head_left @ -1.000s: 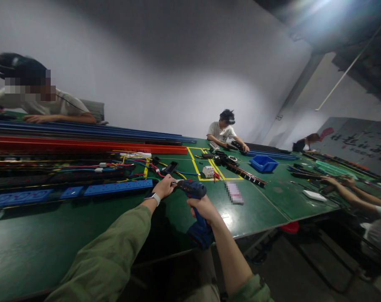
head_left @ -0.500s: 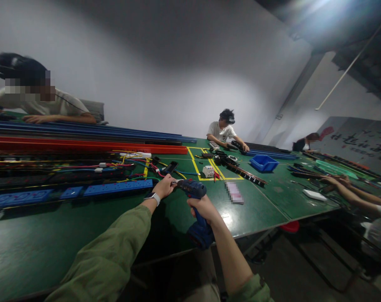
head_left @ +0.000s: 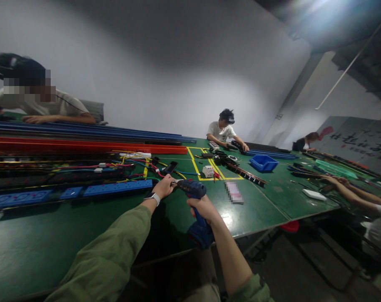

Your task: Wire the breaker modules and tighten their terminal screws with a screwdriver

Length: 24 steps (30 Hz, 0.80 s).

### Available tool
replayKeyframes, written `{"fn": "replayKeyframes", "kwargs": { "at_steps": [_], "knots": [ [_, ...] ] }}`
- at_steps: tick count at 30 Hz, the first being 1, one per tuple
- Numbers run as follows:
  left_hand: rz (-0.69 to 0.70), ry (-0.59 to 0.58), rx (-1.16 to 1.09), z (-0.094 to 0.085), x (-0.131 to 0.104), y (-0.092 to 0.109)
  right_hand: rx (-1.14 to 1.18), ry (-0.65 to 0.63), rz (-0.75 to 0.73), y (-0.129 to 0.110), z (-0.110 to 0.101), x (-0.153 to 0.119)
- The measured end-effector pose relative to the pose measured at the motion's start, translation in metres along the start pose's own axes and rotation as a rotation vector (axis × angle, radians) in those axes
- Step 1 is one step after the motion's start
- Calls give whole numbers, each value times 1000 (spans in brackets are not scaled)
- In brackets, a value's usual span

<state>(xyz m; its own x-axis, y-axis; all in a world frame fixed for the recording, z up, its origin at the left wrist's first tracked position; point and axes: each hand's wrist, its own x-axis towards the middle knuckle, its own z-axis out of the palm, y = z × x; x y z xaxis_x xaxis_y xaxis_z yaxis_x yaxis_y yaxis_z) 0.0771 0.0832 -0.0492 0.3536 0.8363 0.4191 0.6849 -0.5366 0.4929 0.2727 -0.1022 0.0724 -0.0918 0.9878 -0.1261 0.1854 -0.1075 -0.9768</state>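
Observation:
My right hand (head_left: 206, 209) is wrapped around the grip of a blue cordless drill (head_left: 195, 189), whose nose points left. At the drill's tip, my left hand (head_left: 164, 187) is closed with fingers pinched together; what lies between them is too small to make out. Beside that hand ends a long strip with blue socket panels (head_left: 117, 187). Just beyond my fingers lie a small black device (head_left: 171, 167) and loose coloured wires (head_left: 140, 157). The drill's battery base hangs near the table edge.
The green table (head_left: 259, 209) carries red rails (head_left: 83, 147), a grey-white block (head_left: 208, 170), a banknote-like paper (head_left: 234, 193), a copper-coloured strip (head_left: 247, 174) and a blue bin (head_left: 263, 163). Co-workers sit at the far side, and another person's arms (head_left: 350, 193) reach in at right.

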Motion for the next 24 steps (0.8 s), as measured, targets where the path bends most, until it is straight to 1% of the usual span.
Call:
{"fn": "replayKeyframes", "kwargs": {
  "at_steps": [8,24],
  "knots": [
    [-16,-5,-3,-1,0,2,3,13,18,0,1,-1],
    [0,1,-11,1,0,0,-8,14,10,-4,3,-4]
  ]
}}
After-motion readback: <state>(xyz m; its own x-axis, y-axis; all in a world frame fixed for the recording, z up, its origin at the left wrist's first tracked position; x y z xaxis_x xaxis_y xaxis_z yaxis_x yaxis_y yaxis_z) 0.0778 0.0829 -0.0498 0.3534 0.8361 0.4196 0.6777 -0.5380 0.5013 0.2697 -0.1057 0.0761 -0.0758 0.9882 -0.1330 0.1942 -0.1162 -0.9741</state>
